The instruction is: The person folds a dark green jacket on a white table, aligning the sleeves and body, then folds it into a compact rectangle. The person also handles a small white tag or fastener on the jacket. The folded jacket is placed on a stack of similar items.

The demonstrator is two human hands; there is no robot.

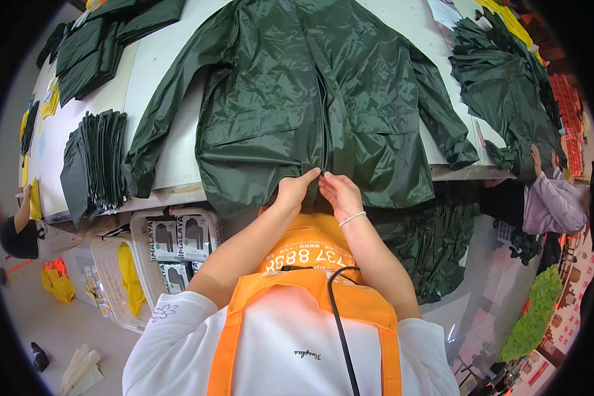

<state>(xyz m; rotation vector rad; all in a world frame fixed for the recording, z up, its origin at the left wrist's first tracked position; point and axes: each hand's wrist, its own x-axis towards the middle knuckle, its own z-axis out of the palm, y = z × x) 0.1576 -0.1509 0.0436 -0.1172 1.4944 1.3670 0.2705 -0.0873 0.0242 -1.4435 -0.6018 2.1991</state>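
Observation:
A dark green rain jacket (264, 79) lies spread on the table, its sleeves out to both sides and its hem hanging over the near edge. Down its front runs a dark zipper (323, 112), parted along its length. At the zipper's bottom end, by the hem, my left hand (297, 188) pinches with thumb and fingers. Close beside it, my right hand (342, 195), with a pale bracelet at the wrist, pinches the same end. The fingertips nearly meet and hide the small parts between them.
Folded dark green garments (96, 162) stack at the table's left edge, and more (89, 59) lie far left. A dark green heap (501, 79) lies at the right, where another person's sleeve (554, 204) shows. White baskets (138, 244) with packaged goods stand below left.

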